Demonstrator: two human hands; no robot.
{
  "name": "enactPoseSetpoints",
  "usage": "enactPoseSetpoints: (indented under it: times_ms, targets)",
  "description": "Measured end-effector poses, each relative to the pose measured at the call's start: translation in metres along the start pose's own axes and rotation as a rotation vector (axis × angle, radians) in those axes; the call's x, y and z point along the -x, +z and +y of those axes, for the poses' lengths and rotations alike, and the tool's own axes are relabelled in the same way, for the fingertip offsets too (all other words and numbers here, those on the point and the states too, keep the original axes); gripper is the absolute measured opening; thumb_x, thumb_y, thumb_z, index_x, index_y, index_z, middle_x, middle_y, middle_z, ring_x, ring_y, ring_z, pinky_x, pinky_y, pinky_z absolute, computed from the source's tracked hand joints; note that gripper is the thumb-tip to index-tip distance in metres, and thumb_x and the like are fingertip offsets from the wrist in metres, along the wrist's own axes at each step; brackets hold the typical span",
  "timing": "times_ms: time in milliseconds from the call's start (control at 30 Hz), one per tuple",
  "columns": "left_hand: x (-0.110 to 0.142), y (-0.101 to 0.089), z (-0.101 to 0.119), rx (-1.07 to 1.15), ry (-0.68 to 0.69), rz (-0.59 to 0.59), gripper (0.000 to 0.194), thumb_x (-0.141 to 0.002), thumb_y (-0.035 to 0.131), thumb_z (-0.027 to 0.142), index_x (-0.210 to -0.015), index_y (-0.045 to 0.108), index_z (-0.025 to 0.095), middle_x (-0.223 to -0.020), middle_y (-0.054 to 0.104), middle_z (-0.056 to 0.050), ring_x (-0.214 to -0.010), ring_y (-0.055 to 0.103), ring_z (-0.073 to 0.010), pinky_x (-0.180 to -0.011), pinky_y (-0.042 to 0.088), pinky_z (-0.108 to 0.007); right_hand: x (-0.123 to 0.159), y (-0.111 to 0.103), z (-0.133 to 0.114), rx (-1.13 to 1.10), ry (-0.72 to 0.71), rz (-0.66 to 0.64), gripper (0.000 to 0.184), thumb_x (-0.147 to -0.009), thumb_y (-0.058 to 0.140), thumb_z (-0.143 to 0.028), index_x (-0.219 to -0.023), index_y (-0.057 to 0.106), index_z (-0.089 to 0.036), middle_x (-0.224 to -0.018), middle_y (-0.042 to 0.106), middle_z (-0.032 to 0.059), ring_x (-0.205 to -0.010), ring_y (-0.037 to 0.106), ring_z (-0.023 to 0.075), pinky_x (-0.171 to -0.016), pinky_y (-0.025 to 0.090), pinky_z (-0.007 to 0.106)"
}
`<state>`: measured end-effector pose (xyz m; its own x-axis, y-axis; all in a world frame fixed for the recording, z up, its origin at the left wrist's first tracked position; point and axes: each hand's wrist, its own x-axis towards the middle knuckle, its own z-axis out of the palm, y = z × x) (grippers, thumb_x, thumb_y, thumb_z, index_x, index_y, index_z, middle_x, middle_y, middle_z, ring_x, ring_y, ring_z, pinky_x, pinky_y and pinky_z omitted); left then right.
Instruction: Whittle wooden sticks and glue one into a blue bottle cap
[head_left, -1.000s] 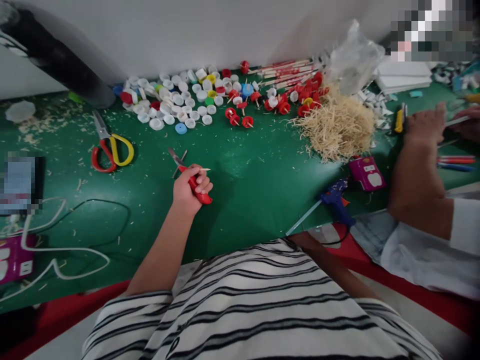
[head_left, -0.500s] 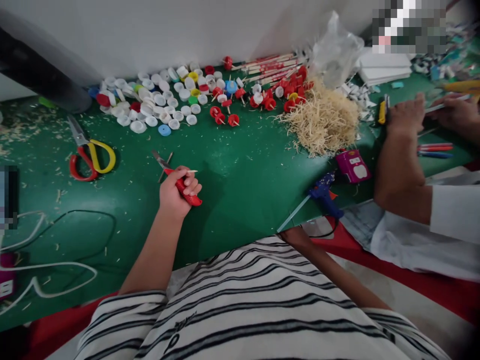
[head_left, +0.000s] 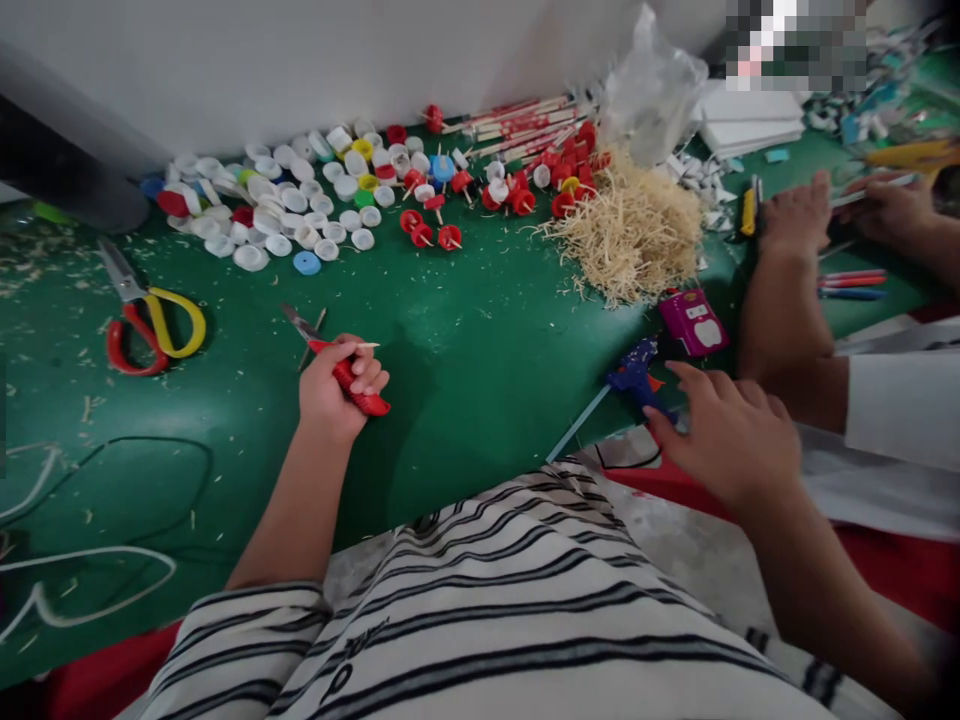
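Raised, my right hand (head_left: 735,440) spreads empty fingers near the glue gun (head_left: 634,372), my left hand (head_left: 324,388) clenching a red-handled cutter (head_left: 373,404), some caps (head_left: 450,236) skewered.

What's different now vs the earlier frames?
Right hand rose from the table's near edge and swung out rightward, fingers spread, to the blue glue gun; contact unclear, no grip on it visible. The camera view shifted too. Unchanged: left hand holding the red-handled tool; glue gun and scissors lying on the table.
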<state>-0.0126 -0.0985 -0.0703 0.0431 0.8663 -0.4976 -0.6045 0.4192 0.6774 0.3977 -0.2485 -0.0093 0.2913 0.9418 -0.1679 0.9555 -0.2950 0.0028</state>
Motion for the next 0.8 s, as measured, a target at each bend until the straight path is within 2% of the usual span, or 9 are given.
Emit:
enactPoseSetpoints:
  times_ms: [33, 100, 267, 367, 467, 633, 800]
  targets:
    - [0.001, 0.0, 0.0, 0.002, 0.0, 0.004, 0.021, -0.08, 0.069, 0.015, -0.067, 0.054, 0.017, -0.054, 0.045, 0.006, -0.036, 0.034, -0.0022, -0.04, 0.028, -0.019, -0.007, 0.005, -0.003, 0.074, 0.023, 0.011, 0.064, -0.098, 0.06, -0.049, -0.152, 0.063, -0.015, -0.132, 0.076, 0.0253, -0.121, 0.07, 0.0471, -0.104, 0.053, 0.064]
    - [0.003, -0.001, -0.001, 0.01, 0.002, 0.012, 0.018, -0.08, 0.068, 0.014, -0.067, 0.055, 0.017, -0.054, 0.045, 0.006, -0.036, 0.034, -0.0024, -0.041, 0.029, -0.019, -0.016, 0.02, -0.008, 0.075, 0.041, -0.024, 0.07, -0.095, 0.064, -0.045, -0.157, 0.056, -0.012, -0.13, 0.076, 0.0255, -0.118, 0.073, 0.0451, -0.101, 0.055, 0.058]
    - [0.004, 0.0, 0.0, 0.017, 0.001, 0.012, 0.017, -0.081, 0.068, 0.014, -0.068, 0.057, 0.017, -0.054, 0.045, 0.006, -0.036, 0.035, -0.0017, -0.042, 0.03, -0.018, -0.021, 0.048, 0.0, -0.082, 0.112, -0.036, 0.067, -0.092, 0.062, -0.035, -0.154, 0.05, -0.015, -0.128, 0.078, 0.0221, -0.115, 0.076, 0.042, -0.093, 0.057, 0.052]
    - [0.002, 0.0, 0.0, 0.018, -0.012, 0.015, 0.015, -0.079, 0.067, 0.014, -0.068, 0.058, 0.016, -0.055, 0.046, 0.006, -0.036, 0.035, -0.0017, -0.041, 0.03, -0.019, -0.021, 0.05, 0.005, -0.18, 0.217, -0.044, 0.067, -0.087, 0.066, -0.035, -0.149, 0.052, -0.014, -0.124, 0.078, 0.0216, -0.113, 0.077, 0.0413, -0.09, 0.058, 0.05]
    - [0.0, -0.001, 0.0, 0.01, -0.009, -0.004, 0.015, -0.078, 0.069, 0.015, -0.068, 0.059, 0.016, -0.055, 0.046, 0.006, -0.037, 0.036, -0.0017, -0.042, 0.031, -0.018, -0.022, 0.051, 0.006, -0.246, 0.284, -0.049, 0.066, -0.085, 0.067, -0.035, -0.146, 0.056, -0.013, -0.122, 0.079, 0.0203, -0.115, 0.078, 0.0382, -0.095, 0.059, 0.048]
    - [0.001, -0.003, 0.0, -0.002, -0.005, -0.009, 0.015, -0.075, 0.073, 0.015, -0.068, 0.059, 0.016, -0.055, 0.047, 0.006, -0.038, 0.037, -0.0019, -0.041, 0.032, -0.019, -0.023, 0.055, 0.011, -0.259, 0.235, -0.03, 0.058, -0.082, 0.064, -0.038, -0.135, 0.068, -0.014, -0.124, 0.078, 0.0199, -0.119, 0.075, 0.0393, -0.103, 0.058, 0.053]
    - [0.0, -0.004, -0.001, -0.025, 0.012, -0.03, 0.016, -0.073, 0.074, 0.018, -0.068, 0.059, 0.016, -0.055, 0.048, 0.006, -0.037, 0.037, -0.0016, -0.041, 0.033, -0.018, -0.021, 0.05, 0.017, -0.401, 0.152, 0.116, 0.054, -0.08, 0.06, -0.04, -0.128, 0.07, -0.017, -0.127, 0.078, 0.0207, -0.121, 0.073, 0.0383, -0.111, 0.054, 0.056]
